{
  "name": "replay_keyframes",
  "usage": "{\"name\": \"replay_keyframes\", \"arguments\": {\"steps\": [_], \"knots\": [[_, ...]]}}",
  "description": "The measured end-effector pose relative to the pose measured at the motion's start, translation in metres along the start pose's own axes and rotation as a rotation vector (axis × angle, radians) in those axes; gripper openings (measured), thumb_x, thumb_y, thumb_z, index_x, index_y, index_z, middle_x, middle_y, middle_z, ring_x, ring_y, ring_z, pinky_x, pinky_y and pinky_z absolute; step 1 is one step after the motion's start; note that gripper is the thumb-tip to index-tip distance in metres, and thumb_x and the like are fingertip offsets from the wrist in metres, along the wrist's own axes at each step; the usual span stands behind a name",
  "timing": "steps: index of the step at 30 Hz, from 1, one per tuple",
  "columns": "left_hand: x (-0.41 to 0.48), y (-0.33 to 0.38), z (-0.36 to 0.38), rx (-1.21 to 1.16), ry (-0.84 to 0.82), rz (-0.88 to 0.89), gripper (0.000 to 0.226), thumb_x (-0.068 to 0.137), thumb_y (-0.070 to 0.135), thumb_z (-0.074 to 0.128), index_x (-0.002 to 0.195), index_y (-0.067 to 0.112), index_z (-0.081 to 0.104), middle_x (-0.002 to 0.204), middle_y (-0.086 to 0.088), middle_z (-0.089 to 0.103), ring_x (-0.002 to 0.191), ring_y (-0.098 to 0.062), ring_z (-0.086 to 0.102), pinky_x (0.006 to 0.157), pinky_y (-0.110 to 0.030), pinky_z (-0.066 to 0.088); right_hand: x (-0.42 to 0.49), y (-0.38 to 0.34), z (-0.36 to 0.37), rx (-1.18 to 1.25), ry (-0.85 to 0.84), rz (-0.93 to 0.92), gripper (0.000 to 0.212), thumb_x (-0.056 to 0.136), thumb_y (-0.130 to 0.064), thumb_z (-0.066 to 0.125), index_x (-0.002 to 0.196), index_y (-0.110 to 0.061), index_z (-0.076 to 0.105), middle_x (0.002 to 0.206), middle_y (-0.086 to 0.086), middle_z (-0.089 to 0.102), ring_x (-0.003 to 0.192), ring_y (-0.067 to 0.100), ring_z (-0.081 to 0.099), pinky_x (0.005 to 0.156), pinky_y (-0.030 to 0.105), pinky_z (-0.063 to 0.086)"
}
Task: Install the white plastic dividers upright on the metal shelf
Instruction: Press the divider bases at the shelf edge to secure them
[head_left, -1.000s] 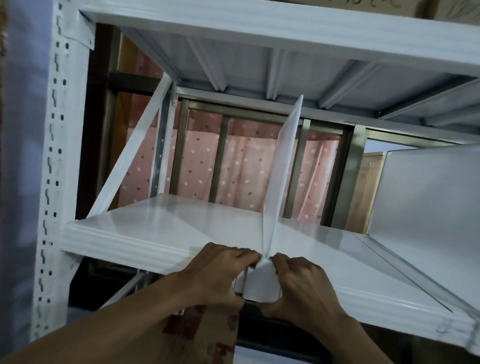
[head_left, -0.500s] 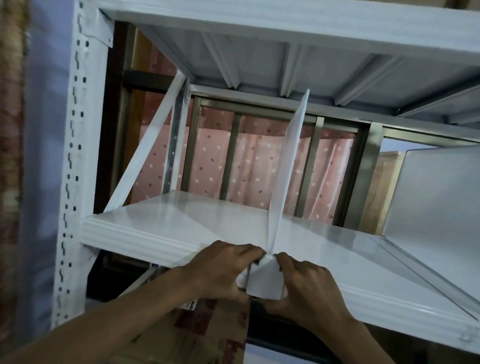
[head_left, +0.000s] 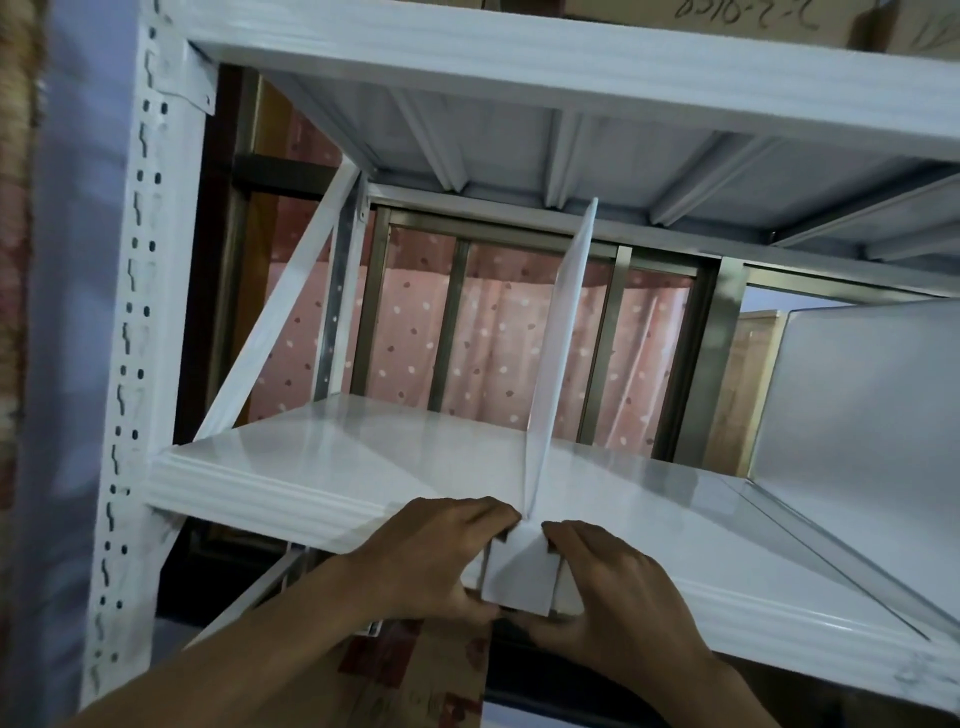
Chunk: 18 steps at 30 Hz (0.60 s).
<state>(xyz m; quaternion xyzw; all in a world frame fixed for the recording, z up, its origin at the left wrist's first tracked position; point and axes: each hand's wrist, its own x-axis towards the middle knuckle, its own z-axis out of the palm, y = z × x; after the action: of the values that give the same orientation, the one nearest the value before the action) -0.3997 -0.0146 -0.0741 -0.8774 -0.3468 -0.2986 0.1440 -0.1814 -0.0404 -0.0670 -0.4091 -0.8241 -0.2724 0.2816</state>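
While both hands seemingly pinch its front clip (head_left: 521, 577), the thin white divider (head_left: 563, 332) stands upright.

Second divider (head_left: 862, 415) cut off by the right edge, cardboard boxes (head_left: 753, 15) (scrawled writing unreadable) cropped at the top, left upright (head_left: 130, 364) blurred, thumbs hidden under shelf lip (head_left: 270, 493).
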Motion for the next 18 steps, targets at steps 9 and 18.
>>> {"name": "replay_keyframes", "arguments": {"steps": [9, 18], "knots": [[-0.008, -0.006, -0.014, 0.036, 0.057, -0.059, 0.079, 0.072, 0.077, 0.061, 0.134, 0.029, 0.051, 0.131, 0.017, 0.059, 0.111, -0.005, 0.057, 0.092, -0.026, 0.047, -0.011, 0.014, -0.026, -0.016, -0.035, 0.005, 0.071, 0.059, -0.074, 0.063, 0.113, -0.027, 0.062, 0.103, -0.013, 0.069, 0.083, 0.008, 0.065, 0.067, 0.017, 0.046], [-0.01, 0.001, -0.021, 0.047, 0.123, -0.151, 0.059, 0.086, 0.067, 0.05, 0.133, 0.032, 0.055, 0.137, 0.014, 0.057, 0.122, -0.009, 0.054, 0.099, -0.022, 0.033, -0.006, 0.009, -0.039, 0.029, -0.005, 0.04, 0.059, 0.078, -0.071, 0.048, 0.117, -0.028, 0.059, 0.116, -0.011, 0.067, 0.093, 0.013, 0.066, 0.074, 0.023, 0.05]]}}
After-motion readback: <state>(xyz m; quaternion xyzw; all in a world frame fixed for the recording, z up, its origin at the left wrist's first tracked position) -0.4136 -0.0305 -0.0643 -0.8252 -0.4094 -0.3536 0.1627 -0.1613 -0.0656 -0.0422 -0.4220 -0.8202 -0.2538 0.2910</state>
